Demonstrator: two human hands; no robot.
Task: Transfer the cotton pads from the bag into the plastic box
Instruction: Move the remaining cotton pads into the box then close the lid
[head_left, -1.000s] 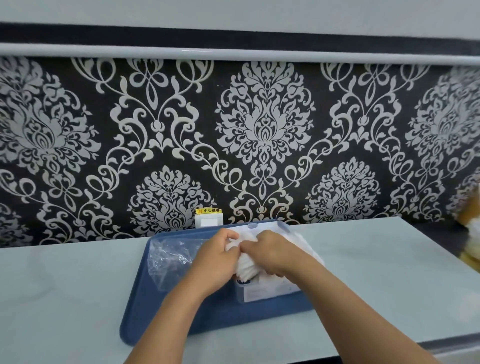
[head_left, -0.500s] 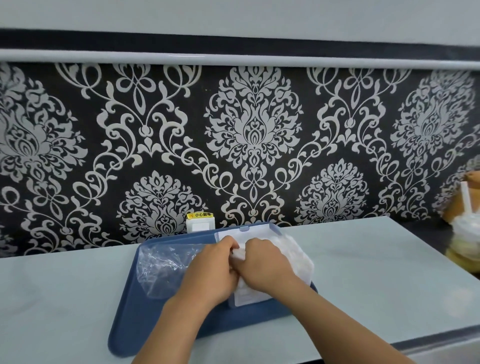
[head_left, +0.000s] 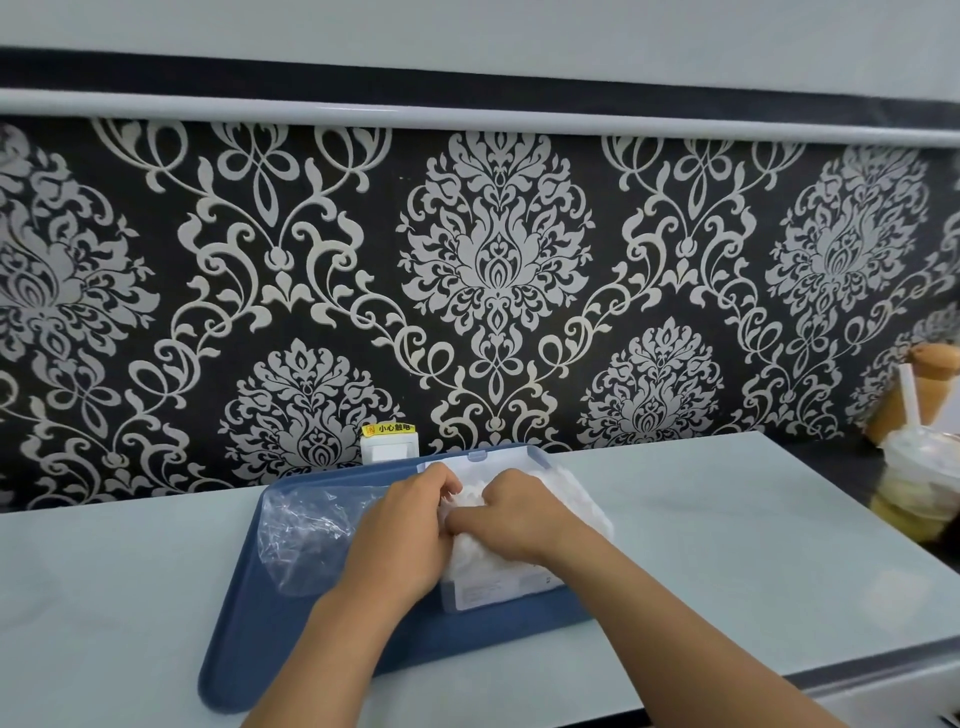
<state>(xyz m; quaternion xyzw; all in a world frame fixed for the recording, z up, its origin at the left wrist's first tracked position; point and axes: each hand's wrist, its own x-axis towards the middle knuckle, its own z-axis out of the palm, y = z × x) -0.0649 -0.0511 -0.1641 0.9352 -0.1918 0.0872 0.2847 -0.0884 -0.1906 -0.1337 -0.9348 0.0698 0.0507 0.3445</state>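
On the pale counter (head_left: 727, 545), backed by damask wallpaper (head_left: 493, 270), a blue tray (head_left: 249, 623) is set; cotton pads (head_left: 470, 496) are gripped over the plastic box (head_left: 498, 587) by left hand (head_left: 400, 535) and right hand (head_left: 514, 519), beside the bag (head_left: 306, 535).

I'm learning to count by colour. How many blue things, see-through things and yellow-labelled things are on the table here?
Blue: 1, the tray
See-through: 2, the plastic bag and the plastic box holding cotton pads
Yellow-labelled: 1, the white socket at the wall
Total: 4
The drink cup at the right edge is not counted.
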